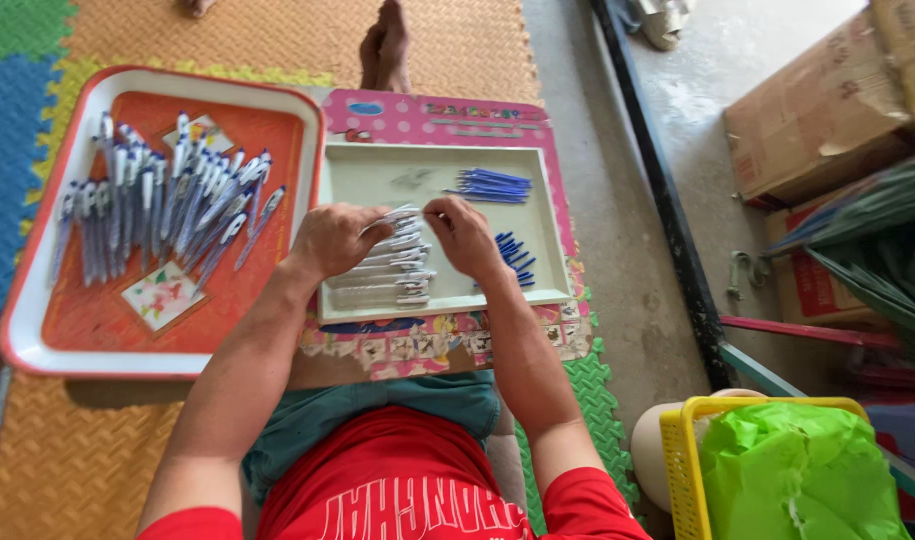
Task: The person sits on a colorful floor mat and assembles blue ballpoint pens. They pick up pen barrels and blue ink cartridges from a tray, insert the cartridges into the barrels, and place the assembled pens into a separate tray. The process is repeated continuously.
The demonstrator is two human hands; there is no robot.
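Observation:
My left hand (332,238) and my right hand (464,235) meet over a shallow cream tray (377,176) on a pink board (457,120). Between their fingertips I hold a white pen barrel (397,214). Under the hands lies a stack of white pen barrels (382,275). Blue refills (492,185) lie at the tray's far side, and more blue refills (517,255) show just right of my right hand. Both hands pinch the same barrel.
A red tray with a white rim (37,330) on my left holds several finished blue-and-white pens (167,200). A foot (385,45) rests beyond the board. Cardboard boxes (817,110) stand at right, a yellow basket with a green bag (777,470) at lower right.

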